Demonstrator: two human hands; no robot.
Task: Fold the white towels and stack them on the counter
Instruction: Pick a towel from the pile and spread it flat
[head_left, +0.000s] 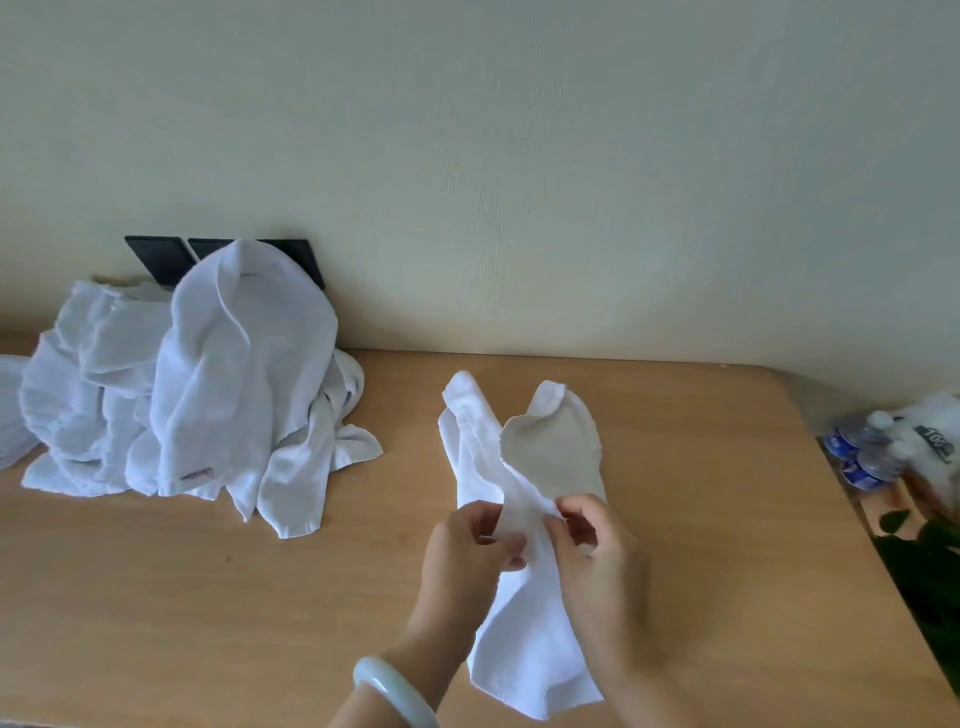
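**Hands**
- Left hand: raised over the wooden counter, fingers curled toward the midline. Thumb and fingertips pinch a bunched fold of the white towel, so the grip is closed on cloth. There is a pale bangle on the wrist.
- Right hand: mirror pose, just beside the left, fingers bent inward. It pinches the same fold, so this grip is also closed on the towel.
- The 2 hands nearly meet, with cloth between them.

**Towel in hand**
- It is gathered at the middle, where both hands hold it.
- The far part lies on the counter beyond the hands in 2 rounded lobes, with a hem showing along the left one.
- The near part runs down toward the camera. I cannot tell whether it rests flat or hangs free.

**Around**
- A heap of unfolded towels sits at the far left of the counter, against the wall and well apart from the held towel.
- 1 towel is draped high over the heap and hides part of the dark wall plates.
- That towel has a small pinkish tag at its lower hem.

**Right edge, past the counter**
- There are what look like small bottles with blue labels, blurred.
- They lie beside or inside white plastic wrap.
- Dark green leaves show below them.
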